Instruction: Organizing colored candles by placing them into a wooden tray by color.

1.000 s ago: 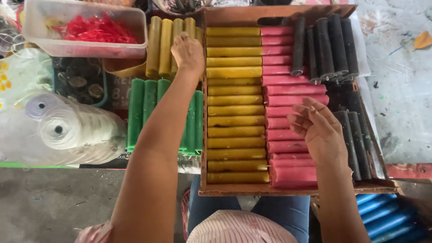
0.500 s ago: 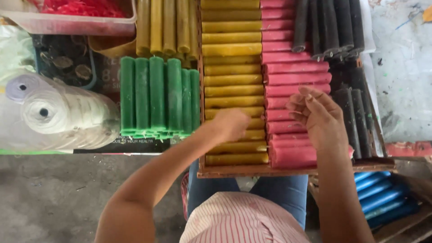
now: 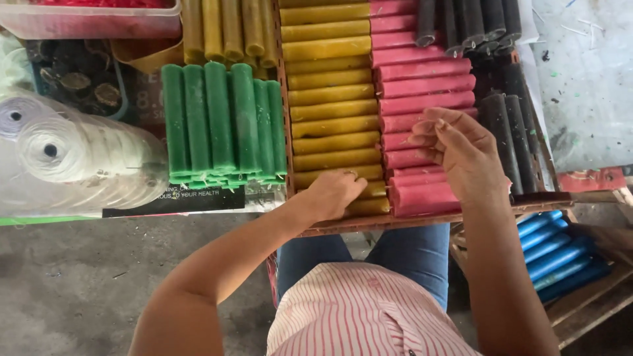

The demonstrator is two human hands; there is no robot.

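**Q:** What is the position of each hand?

**A:** The left hand (image 3: 335, 194) lies on the yellow candles (image 3: 333, 109), at the near end of their column in the wooden tray (image 3: 395, 223). Its fingers are curled down tight over one of the nearest candles, so the grip reads as closed. The right hand (image 3: 461, 155) hovers over the pink candles (image 3: 422, 86) in the next column. Its fingers are bent and loosely gathered. Whether they hold anything cannot be told from this view.

**Q:** Which step does this look like?

**A:** By judgement, sorting or seating candles in the rows of the tray, with work on the near end of the yellow column. The candle under the left hand is in contact with its neighbours and lies across the tray like the rest.

**Q:** What would a next move call for?

**A:** Keep the candle level and parallel to its row. Hold it lightly, since wax marks easily. Keep the right hand off the pink row edge so that no candle rolls out of line.

**Q:** What lies around the tray?

**A:** Black candles (image 3: 508, 125) fill the right side of the tray. Green candles (image 3: 224, 122) lie in a stack just left of it. Blue candles (image 3: 560, 254) sit lower on the right, and white thread spools (image 3: 59, 158) on the far left
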